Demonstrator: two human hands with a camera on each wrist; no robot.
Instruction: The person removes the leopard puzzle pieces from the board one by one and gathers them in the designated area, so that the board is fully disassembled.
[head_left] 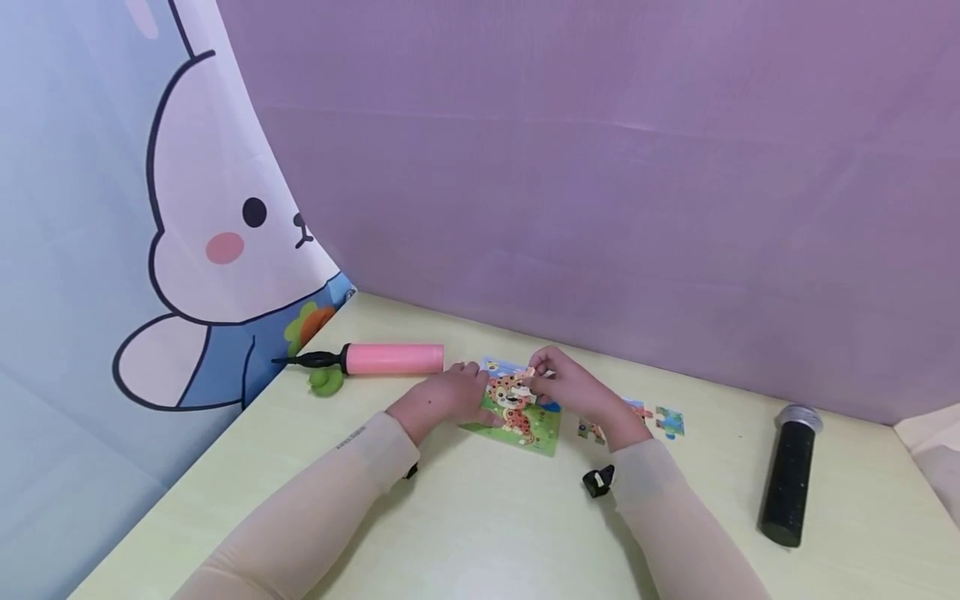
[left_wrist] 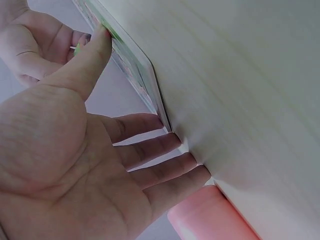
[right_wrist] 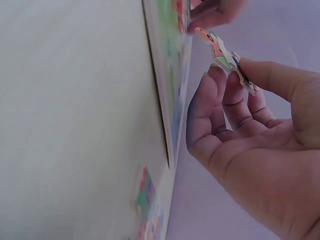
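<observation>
Pale counter (head_left: 487, 542) with a puzzle board (head_left: 542, 437) toward its far side

Nearest the head camera, the left sleeve (head_left: 315, 492) and the right sleeve (head_left: 682, 525) come in from the bottom edge, both slanting inward. A small black device (head_left: 598, 482) sits beside the right sleeve. Well off to the right is a black cylinder (head_left: 787, 483) with a silvery top.

Farther in, the puzzle board, printed with a spotted cat on green, lies flat on the counter between the hands. The left hand (head_left: 453, 396) is laid palm down over the board's left side, fingers nearly straight and slightly spread. Its thumb rests at the board's edge, the index fingertip reaches the board's left side, and the other tips come down by the counter; this grip is wide.

The right hand (head_left: 573, 387) is raised over the board's far right part, its grip narrowed to a pinch: thumb and fingers hold a puzzle piece (right_wrist: 219, 51), tilted and apart from the board. Right of the board lie loose pieces (head_left: 670, 422), some partly hidden by the right wrist, so their number cannot be told.

Left of the board, a pink pump (head_left: 393, 359) with a black nozzle lies with its end just beside the left hand. Close by it is a green curled object (head_left: 326, 382).

Behind hangs a purple cloth (head_left: 600, 183); at left, a blue cloth (head_left: 67, 275) shows a printed rabbit (head_left: 202, 200).
</observation>
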